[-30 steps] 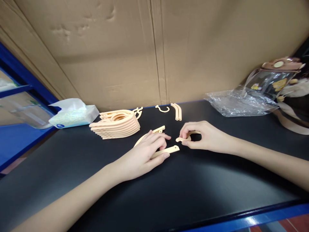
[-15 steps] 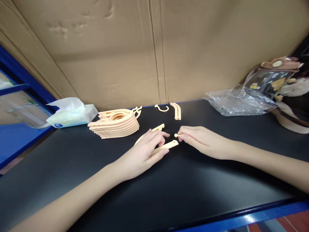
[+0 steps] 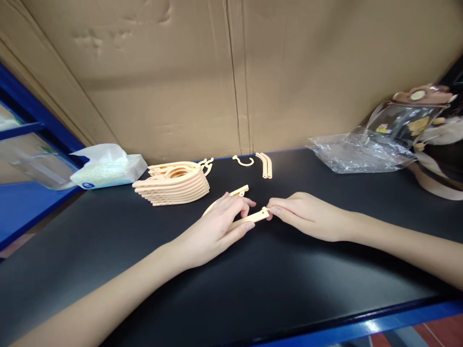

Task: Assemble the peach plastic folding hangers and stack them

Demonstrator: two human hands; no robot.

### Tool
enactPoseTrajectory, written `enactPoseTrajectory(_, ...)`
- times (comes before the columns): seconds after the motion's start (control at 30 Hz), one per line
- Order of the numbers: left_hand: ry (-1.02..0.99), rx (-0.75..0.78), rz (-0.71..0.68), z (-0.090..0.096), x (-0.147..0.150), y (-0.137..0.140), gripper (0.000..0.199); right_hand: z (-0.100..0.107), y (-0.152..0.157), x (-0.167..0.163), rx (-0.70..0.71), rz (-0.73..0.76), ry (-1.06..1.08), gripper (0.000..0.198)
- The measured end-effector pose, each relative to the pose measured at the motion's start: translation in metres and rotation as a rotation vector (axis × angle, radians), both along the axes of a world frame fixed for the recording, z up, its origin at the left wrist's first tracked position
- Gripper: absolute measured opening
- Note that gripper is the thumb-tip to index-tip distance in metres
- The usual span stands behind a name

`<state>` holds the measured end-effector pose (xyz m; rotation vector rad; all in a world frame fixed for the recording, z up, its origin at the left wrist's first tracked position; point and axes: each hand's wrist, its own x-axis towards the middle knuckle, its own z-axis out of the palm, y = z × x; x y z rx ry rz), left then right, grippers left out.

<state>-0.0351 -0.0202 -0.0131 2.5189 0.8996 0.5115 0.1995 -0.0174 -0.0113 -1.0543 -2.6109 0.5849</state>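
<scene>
My left hand [image 3: 226, 224] is closed on a cream plastic hanger arm [image 3: 257, 216], thumb along its near side. The arm's end, with a small hole, sticks out to the right. Beyond the fingers shows another cream hanger piece [image 3: 241, 190]; whether it joins the held arm is hidden. My right hand [image 3: 302, 214] pinches a small cream hanger hook [image 3: 265, 209], most of it hidden in the fingers. Its knobbed end is at the holed end of the arm and seems to touch it.
Behind my left hand is a stack of folded cream hangers [image 3: 171, 185]. A loose hook [image 3: 245, 162] and two curved pieces [image 3: 265, 166] lie at the back. A tissue pack [image 3: 112, 171] stands left; a clear plastic bag [image 3: 361, 154] and a bottle [image 3: 405, 118] stand right. Cardboard [image 3: 173, 72] backs the black table [image 3: 289, 294].
My right hand has moved slightly down, bringing the hook's knobbed end from just above the hanger arm to its holed end. My left hand has hardly moved.
</scene>
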Motion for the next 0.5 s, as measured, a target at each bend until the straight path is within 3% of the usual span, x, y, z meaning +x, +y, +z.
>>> enactPoseTrajectory(0.23,0.103,0.082,-0.065,0.002,0.001,0.000,0.022,-0.009,0.000,-0.001,0.092,0.026,0.001,0.033)
enactPoseTrajectory(0.5,0.134,0.128,-0.084,-0.002,0.000,0.001,0.025,-0.020,0.000,0.000,0.398,0.029,-0.200,0.039)
